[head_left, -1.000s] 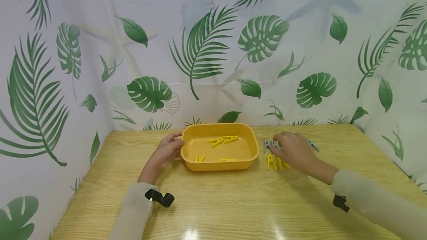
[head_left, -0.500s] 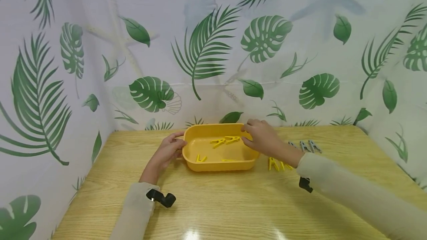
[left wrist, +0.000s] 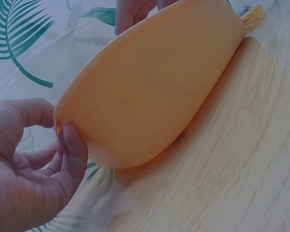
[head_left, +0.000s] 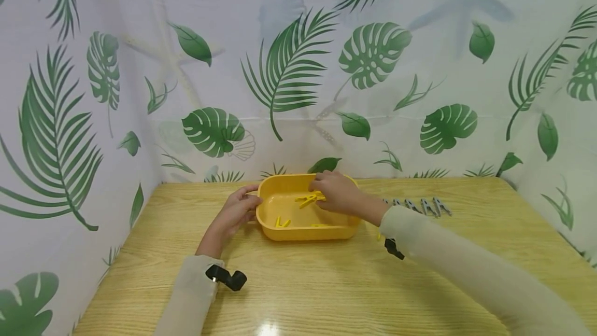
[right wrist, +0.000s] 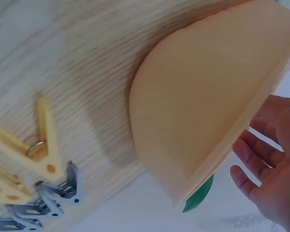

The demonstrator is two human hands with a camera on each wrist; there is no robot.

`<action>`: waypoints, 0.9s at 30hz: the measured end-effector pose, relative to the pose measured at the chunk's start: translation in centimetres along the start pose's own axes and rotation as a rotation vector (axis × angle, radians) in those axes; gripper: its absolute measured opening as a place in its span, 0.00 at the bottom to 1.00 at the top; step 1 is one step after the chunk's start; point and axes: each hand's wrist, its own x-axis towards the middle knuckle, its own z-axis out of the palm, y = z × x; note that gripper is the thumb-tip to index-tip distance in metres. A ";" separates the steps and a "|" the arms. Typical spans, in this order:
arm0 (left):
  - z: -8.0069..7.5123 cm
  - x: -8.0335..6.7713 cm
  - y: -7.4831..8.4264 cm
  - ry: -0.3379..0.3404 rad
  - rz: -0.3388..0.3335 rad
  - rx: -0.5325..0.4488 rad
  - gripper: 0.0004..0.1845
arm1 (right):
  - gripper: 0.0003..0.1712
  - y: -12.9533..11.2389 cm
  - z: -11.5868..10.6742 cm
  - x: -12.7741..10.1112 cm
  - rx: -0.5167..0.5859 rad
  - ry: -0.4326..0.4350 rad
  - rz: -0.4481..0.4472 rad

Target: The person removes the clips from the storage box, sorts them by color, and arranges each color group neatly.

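Well, from my head I see my left grip [head_left: 235, 206] clasped on the left end of a golden-yellow, oblong plastic tray [head_left: 308, 234] with rounded corners, which sits on the pale wood-grain worktop [head_left: 298, 284] near a white cloth backdrop printed with green leaves [head_left: 300, 157]. My right grip [head_left: 339, 191] reaches over the tray's right side, fingers down beside bright-yellow plastic clips [head_left: 306, 201]; whether it has one pinched, I cannot tell (it blocks my own sight of its fingertips). More yellow clips lie near the tray's front wall. Outside, to the right, a row of grey A-shaped clips [head_left: 424, 204] lies on the worktop.

From my left wrist, my thumb lies against the tray's outer wall and a bent finger reaches its rim.

From my right wrist, my loosely bent fingers show beyond the tray's rim, partly hidden, while two yellow clips lie near grey ones at the lower left.
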 end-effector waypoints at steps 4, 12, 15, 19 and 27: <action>0.0 0.0 0.0 0.008 -0.004 -0.002 0.28 | 0.17 -0.5 0.3 0.9 0.019 -0.072 0.002; 0.1 0.0 -0.1 0.004 0.000 -0.006 0.28 | 0.18 -1.3 1.3 2.5 0.074 -0.173 0.020; 0.1 0.0 -0.1 0.001 -0.001 -0.011 0.29 | 0.19 -1.4 1.8 2.9 0.069 -0.201 0.028; 0.1 -0.1 0.0 0.002 0.001 -0.018 0.29 | 0.19 -1.4 2.2 3.2 0.056 -0.219 0.032; 0.1 0.0 -0.1 0.002 0.004 -0.033 0.28 | 0.18 -1.5 2.5 3.5 0.035 -0.238 0.022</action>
